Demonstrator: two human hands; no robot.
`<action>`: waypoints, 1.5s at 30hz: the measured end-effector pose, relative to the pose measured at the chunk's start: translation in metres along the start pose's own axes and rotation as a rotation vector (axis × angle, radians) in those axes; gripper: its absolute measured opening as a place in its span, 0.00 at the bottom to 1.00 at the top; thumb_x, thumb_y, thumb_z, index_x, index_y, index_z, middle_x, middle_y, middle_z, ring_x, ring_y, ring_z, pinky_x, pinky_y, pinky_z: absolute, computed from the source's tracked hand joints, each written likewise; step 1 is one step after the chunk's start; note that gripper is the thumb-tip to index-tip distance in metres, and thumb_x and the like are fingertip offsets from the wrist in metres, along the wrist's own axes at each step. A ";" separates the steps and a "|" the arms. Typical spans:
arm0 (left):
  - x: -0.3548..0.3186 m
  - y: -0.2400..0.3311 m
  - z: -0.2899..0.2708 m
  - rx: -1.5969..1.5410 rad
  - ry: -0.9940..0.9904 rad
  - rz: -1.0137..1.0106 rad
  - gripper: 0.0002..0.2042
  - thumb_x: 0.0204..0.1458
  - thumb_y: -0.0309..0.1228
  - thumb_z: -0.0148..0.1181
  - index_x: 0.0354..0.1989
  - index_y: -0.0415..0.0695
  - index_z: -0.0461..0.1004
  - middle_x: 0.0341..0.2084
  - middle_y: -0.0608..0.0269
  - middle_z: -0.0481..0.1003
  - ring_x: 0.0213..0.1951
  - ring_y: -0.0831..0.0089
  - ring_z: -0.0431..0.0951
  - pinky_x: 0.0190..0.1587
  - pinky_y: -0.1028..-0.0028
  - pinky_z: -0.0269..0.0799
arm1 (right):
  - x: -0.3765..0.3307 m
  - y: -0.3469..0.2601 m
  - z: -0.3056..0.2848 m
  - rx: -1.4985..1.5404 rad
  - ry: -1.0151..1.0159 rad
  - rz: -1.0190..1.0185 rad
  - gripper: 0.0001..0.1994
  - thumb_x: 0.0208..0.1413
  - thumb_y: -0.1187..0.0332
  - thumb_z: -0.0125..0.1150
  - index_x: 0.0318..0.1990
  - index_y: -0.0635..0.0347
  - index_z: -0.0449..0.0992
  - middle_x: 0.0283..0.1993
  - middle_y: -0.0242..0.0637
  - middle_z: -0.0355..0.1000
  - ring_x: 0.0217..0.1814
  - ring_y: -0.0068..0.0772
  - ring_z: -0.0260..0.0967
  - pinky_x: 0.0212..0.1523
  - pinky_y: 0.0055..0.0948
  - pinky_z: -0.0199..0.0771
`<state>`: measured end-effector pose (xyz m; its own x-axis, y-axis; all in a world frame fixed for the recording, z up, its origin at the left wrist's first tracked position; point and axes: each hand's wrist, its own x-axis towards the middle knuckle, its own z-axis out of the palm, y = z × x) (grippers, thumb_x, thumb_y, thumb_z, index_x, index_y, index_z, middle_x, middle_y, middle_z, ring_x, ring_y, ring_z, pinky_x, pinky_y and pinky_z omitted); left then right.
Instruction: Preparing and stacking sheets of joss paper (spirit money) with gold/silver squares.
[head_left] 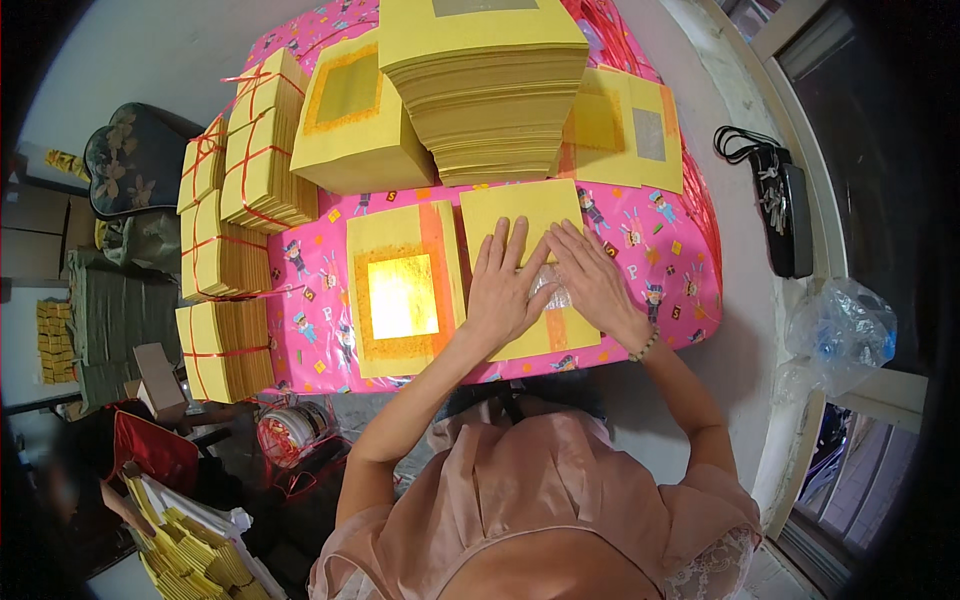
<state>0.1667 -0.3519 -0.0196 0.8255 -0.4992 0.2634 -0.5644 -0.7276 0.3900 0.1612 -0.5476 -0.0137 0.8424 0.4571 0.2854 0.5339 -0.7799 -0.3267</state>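
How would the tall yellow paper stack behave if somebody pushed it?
The tall stack is probably heavy, since it has many layers. It might slide apart, because no string shows around it. Its layers could shift, as the edges look uneven.

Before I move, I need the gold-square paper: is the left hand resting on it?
No, the left hand rests on the yellow paper right of the gold-square paper.
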 end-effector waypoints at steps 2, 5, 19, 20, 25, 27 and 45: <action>0.000 0.000 0.001 0.001 0.000 0.002 0.31 0.58 0.48 0.56 0.68 0.47 0.64 0.71 0.42 0.53 0.71 0.39 0.49 0.70 0.47 0.47 | -0.001 0.000 -0.001 0.016 -0.012 0.005 0.28 0.55 0.74 0.57 0.65 0.68 0.64 0.69 0.51 0.62 0.74 0.50 0.56 0.74 0.48 0.54; -0.001 -0.001 0.001 0.003 0.003 0.008 0.31 0.58 0.48 0.56 0.68 0.47 0.64 0.71 0.41 0.53 0.72 0.39 0.49 0.70 0.47 0.47 | -0.002 0.000 -0.001 0.049 -0.030 0.004 0.27 0.57 0.72 0.57 0.65 0.69 0.64 0.69 0.50 0.61 0.75 0.50 0.54 0.74 0.48 0.52; -0.002 -0.001 0.002 0.036 -0.021 0.008 0.34 0.57 0.46 0.52 0.72 0.46 0.58 0.71 0.41 0.51 0.72 0.40 0.48 0.72 0.48 0.46 | -0.017 -0.006 -0.004 0.088 -0.158 -0.031 0.32 0.61 0.63 0.57 0.70 0.68 0.57 0.74 0.55 0.51 0.79 0.52 0.44 0.77 0.49 0.43; -0.002 -0.002 0.002 0.032 -0.027 0.008 0.34 0.57 0.46 0.52 0.72 0.46 0.58 0.71 0.41 0.51 0.72 0.40 0.48 0.72 0.48 0.46 | -0.017 -0.006 -0.004 0.091 -0.161 -0.025 0.32 0.61 0.63 0.57 0.70 0.68 0.57 0.74 0.55 0.51 0.79 0.52 0.44 0.77 0.49 0.43; -0.011 -0.013 -0.008 0.031 -0.088 0.018 0.40 0.56 0.50 0.54 0.73 0.39 0.51 0.72 0.40 0.49 0.74 0.44 0.47 0.73 0.50 0.43 | -0.016 -0.005 -0.008 0.093 -0.229 -0.052 0.31 0.64 0.59 0.54 0.72 0.59 0.56 0.77 0.54 0.46 0.81 0.53 0.38 0.77 0.51 0.38; -0.018 -0.016 -0.015 0.055 -0.124 0.014 0.42 0.57 0.53 0.53 0.73 0.37 0.50 0.72 0.39 0.47 0.74 0.45 0.45 0.73 0.50 0.43 | -0.015 -0.006 -0.010 0.097 -0.240 -0.047 0.31 0.64 0.59 0.53 0.72 0.59 0.56 0.77 0.53 0.45 0.81 0.53 0.38 0.77 0.51 0.38; -0.010 -0.024 -0.018 0.095 -0.077 0.056 0.35 0.61 0.50 0.53 0.70 0.38 0.57 0.68 0.38 0.56 0.70 0.43 0.53 0.69 0.53 0.52 | -0.001 0.012 0.000 -0.015 0.003 0.004 0.25 0.59 0.62 0.61 0.63 0.58 0.70 0.68 0.45 0.64 0.72 0.48 0.57 0.70 0.48 0.54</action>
<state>0.1720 -0.3210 -0.0153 0.7921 -0.5721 0.2127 -0.6103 -0.7369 0.2907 0.1668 -0.5577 -0.0180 0.8445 0.4524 0.2866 0.5290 -0.7883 -0.3144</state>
